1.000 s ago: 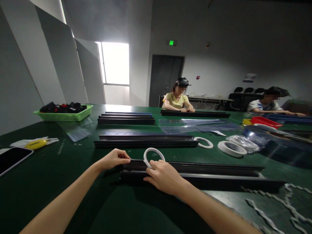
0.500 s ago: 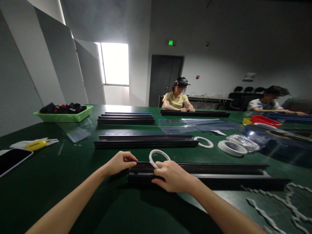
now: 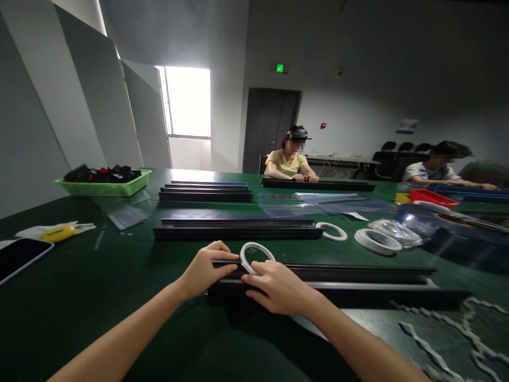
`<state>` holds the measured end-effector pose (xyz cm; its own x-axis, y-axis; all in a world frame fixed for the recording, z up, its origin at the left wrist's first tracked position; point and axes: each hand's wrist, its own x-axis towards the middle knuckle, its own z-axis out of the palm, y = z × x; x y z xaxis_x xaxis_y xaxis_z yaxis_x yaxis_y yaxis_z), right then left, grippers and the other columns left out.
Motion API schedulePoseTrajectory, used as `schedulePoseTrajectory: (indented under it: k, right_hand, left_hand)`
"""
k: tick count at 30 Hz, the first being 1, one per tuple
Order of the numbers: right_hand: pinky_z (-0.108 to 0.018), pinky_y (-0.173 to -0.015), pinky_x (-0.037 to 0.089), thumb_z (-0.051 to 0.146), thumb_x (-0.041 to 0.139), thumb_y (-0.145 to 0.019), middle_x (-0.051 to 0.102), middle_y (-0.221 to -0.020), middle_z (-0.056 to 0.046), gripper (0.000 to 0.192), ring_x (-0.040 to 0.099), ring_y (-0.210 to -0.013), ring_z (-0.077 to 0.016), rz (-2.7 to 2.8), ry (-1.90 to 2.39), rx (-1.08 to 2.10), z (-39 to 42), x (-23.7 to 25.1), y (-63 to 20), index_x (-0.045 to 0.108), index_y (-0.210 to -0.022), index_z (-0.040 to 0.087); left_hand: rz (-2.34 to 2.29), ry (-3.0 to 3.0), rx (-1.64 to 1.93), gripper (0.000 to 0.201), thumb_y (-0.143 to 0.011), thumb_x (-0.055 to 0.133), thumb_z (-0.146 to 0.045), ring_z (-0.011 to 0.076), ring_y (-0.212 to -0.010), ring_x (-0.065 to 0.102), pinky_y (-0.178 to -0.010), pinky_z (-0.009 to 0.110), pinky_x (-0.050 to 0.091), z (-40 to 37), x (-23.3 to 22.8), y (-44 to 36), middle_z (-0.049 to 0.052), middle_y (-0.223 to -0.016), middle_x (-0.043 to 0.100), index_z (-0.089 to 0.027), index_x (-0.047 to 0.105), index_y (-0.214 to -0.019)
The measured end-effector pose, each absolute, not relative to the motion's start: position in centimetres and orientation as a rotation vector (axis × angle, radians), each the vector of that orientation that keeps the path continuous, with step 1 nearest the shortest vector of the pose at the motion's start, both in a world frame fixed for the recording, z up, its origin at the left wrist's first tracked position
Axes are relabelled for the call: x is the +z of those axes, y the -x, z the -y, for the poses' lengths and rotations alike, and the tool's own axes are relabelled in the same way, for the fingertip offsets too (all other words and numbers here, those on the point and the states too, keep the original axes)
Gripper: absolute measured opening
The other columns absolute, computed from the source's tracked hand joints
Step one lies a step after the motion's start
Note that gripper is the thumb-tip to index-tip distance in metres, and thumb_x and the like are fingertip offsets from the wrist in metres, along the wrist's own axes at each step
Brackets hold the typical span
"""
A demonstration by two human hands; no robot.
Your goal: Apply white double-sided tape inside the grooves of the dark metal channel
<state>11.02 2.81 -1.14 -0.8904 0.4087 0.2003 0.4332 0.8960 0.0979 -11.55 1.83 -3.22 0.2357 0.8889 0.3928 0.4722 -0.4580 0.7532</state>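
Tape ring (image 3: pixel 256 256) stands in the right hand (image 3: pixel 280 289); left hand (image 3: pixel 204 270) pinches the black rail (image 3: pixel 338 284). Green basket (image 3: pixel 104 188) holds dark parts (image 3: pixel 101 173).

A bright window (image 3: pixel 188 102) lights grey walls, a dark door (image 3: pixel 269 130) and the green table (image 3: pixel 79 276).

My left hand (image 3: pixel 207 268) and right hand (image 3: pixel 280 289) are bare: no gloves, rings or watch. Both my forearms are uncovered, with no sleeve reaching into view.

three tape rolls (image 3: pixel 331 232) — two seated people (image 3: pixel 289 162)
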Motion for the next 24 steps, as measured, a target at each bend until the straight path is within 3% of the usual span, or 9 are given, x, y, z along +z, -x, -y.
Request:
schedulePoseTrajectory:
  k: [7, 15, 19, 24]
  right_hand:
    - [-0.03, -0.067, 0.038, 0.037, 0.043, -0.09, 0.057, -0.094, -0.008, 0.031, 0.053, -0.076, -0.0167, 2.894, 0.658, -0.215, -3.0, -1.4, -11.0, 0.062, -0.107, 0.019]
    - [-0.03, -0.067, 0.039, 0.037, 0.043, -0.09, 0.056, -0.092, -0.007, 0.031, 0.052, -0.076, -0.0164, 2.901, 0.651, -0.229, -2.9, -1.4, -10.9, 0.062, -0.108, 0.02]
    - [-0.03, -0.07, 0.041, 0.036, 0.045, -0.09, 0.056, -0.096, -0.007, 0.033, 0.053, -0.077, -0.0159, 2.891, 0.617, -0.23, -3.0, -1.3, -11.0, 0.059, -0.116, 0.021]
    - [-0.032, -0.079, 0.043, 0.032, 0.043, -0.091, 0.056, -0.107, -0.009, 0.037, 0.054, -0.088, -0.0167, 2.8, 0.514, -0.186, -3.1, -1.3, -11.1, 0.051, -0.126, 0.022]
  left_hand:
    - [-1.23, -2.076, 1.123, 0.023, -0.076, 0.064, -0.036, 0.0185, -0.085, 0.057, -0.077, 0.031, 0.047, -1.2, -3.2, 10.7, 0.004, -0.09, 0.064, -0.026, 0.072, -0.095]
    - [-1.214, -2.027, 1.126, 0.015, -0.073, 0.067, -0.035, 0.0178, -0.079, 0.058, -0.074, 0.03, 0.048, -1.0, -2.9, 10.5, 0.005, -0.085, 0.064, -0.021, 0.072, -0.076]
    - [-1.162, -2.057, 1.017, 0.013, -0.076, 0.062, -0.031, 0.0165, -0.079, 0.057, -0.073, 0.028, 0.046, -1.0, -2.4, 10.7, 0.004, -0.085, 0.063, -0.019, 0.067, -0.075]
    - [-1.239, -2.013, 0.848, 0.024, -0.082, 0.052, -0.04, 0.015, -0.075, 0.051, -0.067, 0.026, 0.042, -1.9, -1.5, 13.0, 0.001, -0.08, 0.058, -0.018, 0.059, -0.082]
